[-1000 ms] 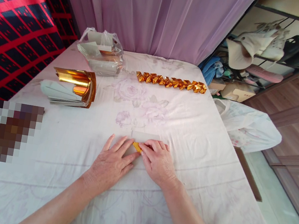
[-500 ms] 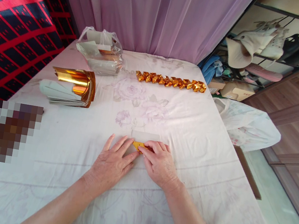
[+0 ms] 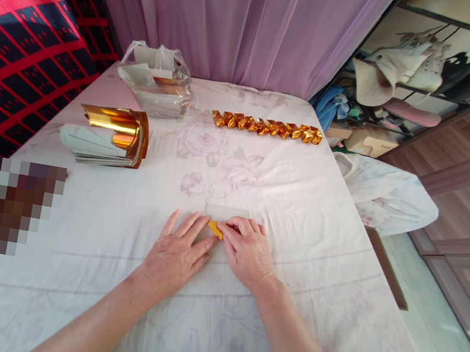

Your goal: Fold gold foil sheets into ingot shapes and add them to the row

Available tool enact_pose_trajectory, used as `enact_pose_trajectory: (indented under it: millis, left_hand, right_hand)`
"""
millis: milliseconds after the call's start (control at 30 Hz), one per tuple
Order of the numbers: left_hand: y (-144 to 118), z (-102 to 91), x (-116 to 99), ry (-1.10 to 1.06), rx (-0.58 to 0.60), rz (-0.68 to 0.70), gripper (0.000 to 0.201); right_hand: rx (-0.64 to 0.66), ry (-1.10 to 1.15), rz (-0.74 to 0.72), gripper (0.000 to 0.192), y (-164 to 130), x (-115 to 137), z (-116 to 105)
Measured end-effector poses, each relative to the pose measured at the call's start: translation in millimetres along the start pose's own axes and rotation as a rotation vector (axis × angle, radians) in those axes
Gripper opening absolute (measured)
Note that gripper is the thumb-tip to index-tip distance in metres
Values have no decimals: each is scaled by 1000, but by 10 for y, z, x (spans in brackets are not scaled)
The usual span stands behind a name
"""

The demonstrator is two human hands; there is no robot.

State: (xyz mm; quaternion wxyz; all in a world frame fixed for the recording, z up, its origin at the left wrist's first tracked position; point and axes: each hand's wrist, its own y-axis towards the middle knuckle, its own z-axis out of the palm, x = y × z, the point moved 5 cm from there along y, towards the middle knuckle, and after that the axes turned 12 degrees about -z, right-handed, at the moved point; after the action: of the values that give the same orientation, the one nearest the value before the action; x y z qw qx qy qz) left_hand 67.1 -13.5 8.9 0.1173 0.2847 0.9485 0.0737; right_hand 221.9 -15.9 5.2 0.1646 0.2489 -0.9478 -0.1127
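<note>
— Gold foil (image 3: 215, 230), small piece, pinned flat on cloth (image 3: 301, 211) between 2 hands, near table edge at 6 o'clock. Pale paper strip (image 3: 229, 213) just beyond, at 12 o'clock of it.

— Left hand (image 3: 174, 253)?

— Spread flat, palm down, fingers fanned toward 1 o'clock, fingertips touching foil's left side. Pressing, not gripping.

— Right hand (image 3: 246, 253)?

— Fingers bent and drawn narrow, tips pinching foil's right end against cloth. Foil mostly hidden under both; fold shape hard to tell.

— Elsewhere on cloth?

— Gold chain (image 3: 266, 126) of folded pieces, laid in 1 row at 12 o'clock, well apart from hands. Foil stack (image 3: 109, 136) at 10 o'clock, top sheets curled up, gold side showing. Plastic bag (image 3: 156, 79) at 11 o'clock, behind stack, holding pale sheets. Blurred patch at 9 o'clock, contents unreadable.

— Backdrop?

— Lilac curtain (image 3: 243, 21) at 12 o'clock, shelf (image 3: 414, 74) with clutter at 2 o'clock.
</note>
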Motion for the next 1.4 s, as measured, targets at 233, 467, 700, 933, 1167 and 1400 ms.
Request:
enact_pose_trajectory:
  millis: [233, 467, 700, 933, 1167, 1400]
  left_hand:
    - [4, -10, 1, 16, 9, 9, 32]
    - [-4, 13, 18, 16, 7, 12, 30]
    - [-7, 18, 36, 43, -5, 4, 40]
    - [20, -24, 41, 13, 9, -20, 42]
    - [35, -31, 51, -8, 13, -29, 43]
    - [31, 10, 113, -33, 31, -16, 45]
  right_hand:
    - [-16, 23, 6, 29, -2, -13, 6]
    - [-70, 104, 40, 28, -6, -82, 39]
    - [-63, 91, 32, 28, -13, -86, 51]
    - [-75, 108, 31, 26, -16, -75, 40]
    - [-87, 99, 12, 28, -24, -45, 17]
    - [-69, 109, -74, 26, -46, 47, -38]
